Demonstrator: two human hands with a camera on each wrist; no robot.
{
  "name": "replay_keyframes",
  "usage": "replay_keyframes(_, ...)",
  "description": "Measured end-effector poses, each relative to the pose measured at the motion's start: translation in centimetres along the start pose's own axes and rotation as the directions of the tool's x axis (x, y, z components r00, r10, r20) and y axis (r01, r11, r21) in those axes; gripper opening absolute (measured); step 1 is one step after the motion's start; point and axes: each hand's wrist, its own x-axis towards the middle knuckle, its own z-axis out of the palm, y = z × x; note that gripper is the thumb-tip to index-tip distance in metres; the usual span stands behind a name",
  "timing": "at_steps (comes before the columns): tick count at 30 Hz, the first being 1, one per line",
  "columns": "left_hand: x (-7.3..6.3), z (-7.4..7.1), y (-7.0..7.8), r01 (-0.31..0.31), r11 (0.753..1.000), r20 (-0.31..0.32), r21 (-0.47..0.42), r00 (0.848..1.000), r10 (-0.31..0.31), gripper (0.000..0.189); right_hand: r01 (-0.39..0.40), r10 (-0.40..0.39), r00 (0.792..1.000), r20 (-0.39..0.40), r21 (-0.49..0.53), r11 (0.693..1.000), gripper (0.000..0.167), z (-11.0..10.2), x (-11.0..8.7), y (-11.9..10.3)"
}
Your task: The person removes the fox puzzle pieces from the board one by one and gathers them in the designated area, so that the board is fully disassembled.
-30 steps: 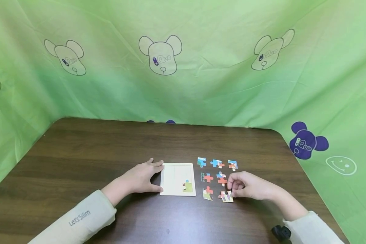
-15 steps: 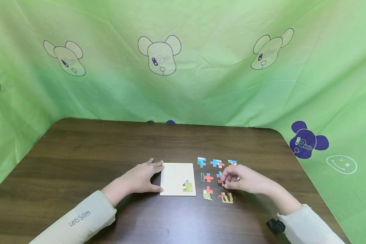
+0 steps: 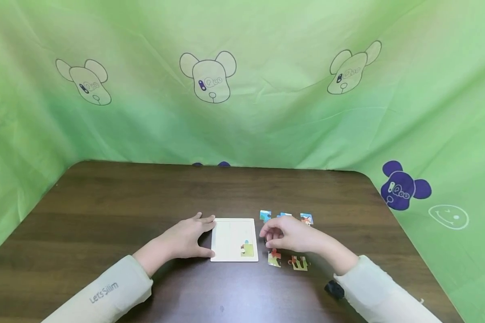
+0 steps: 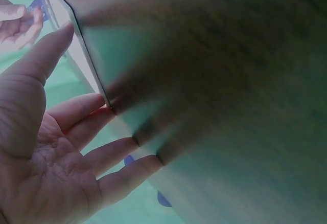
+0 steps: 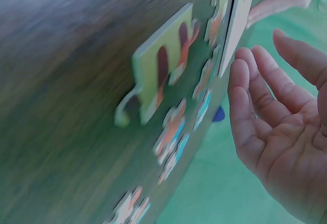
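Note:
My left hand (image 3: 183,237) lies at the left side of a pale square puzzle tray (image 3: 226,240), thumb at the near left corner and index finger by the far one. In the left wrist view its fingers are spread and fairly straight. One green jigsaw piece (image 3: 248,250) sits in the tray's near right corner. My right hand (image 3: 293,234) hovers just right of the tray, over the loose pieces, and hides some of them. The right wrist view shows its fingers loosely bent, thumb apart, holding nothing. Nearest the front lies a green jigsaw piece with brown stripes (image 5: 162,63).
Other loose jigsaw pieces lie in rows right of the tray: a blue one (image 3: 265,215), a blue and orange one (image 3: 306,218), a red and green one (image 3: 274,258). Behind the brown table (image 3: 145,193) hangs a green curtain (image 3: 266,125).
My right hand has moved left from the striped front piece, across the middle of the loose pieces, toward the tray. The striped piece looks changed, now green with brown stripes. My left hand stays put.

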Motion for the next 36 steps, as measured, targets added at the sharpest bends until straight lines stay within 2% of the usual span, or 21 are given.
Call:
replay_keyframes(8, 0.2, 0.2, 0.0, -0.002, 1.000, -0.003, 0.002, 1.000, 0.002, 0.075, -0.019, 0.019, 1.000, 0.009, -0.042, 0.999, 0.014, 1.1, 1.4, -0.6)
replay_keyframes(15, 0.2, -0.1, 0.1, -0.005, 1.000, -0.008, 0.007, 1.000, 0.005, 0.075, 0.050, -0.049, 0.999, 0.008, -0.109, 0.993, 0.017, 1.7, 2.3, -0.9)
replay_keyframes(18, 0.2, -0.1, 0.1, -0.005, 1.000, -0.009, 0.009, 1.000, 0.005, 0.075, 0.054, -0.053, 0.999, 0.010, -0.120, 0.991, 0.019, 1.9, 2.6, -1.1)
replay_keyframes(28, 0.1, 0.0, 0.0, 0.011, 1.000, -0.002, -0.003, 1.000, -0.011, 0.075, -0.015, 0.019, 0.999, 0.027, -0.147, 0.989, 0.020, 2.6, 3.0, -1.4)
replay_keyframes(36, 0.0, 0.1, -0.2, 0.007, 1.000, -0.009, -0.008, 1.000, -0.007, 0.075, -0.017, 0.023, 0.999, 0.028, -0.206, 0.978, 0.026, 3.0, 3.6, -1.3)
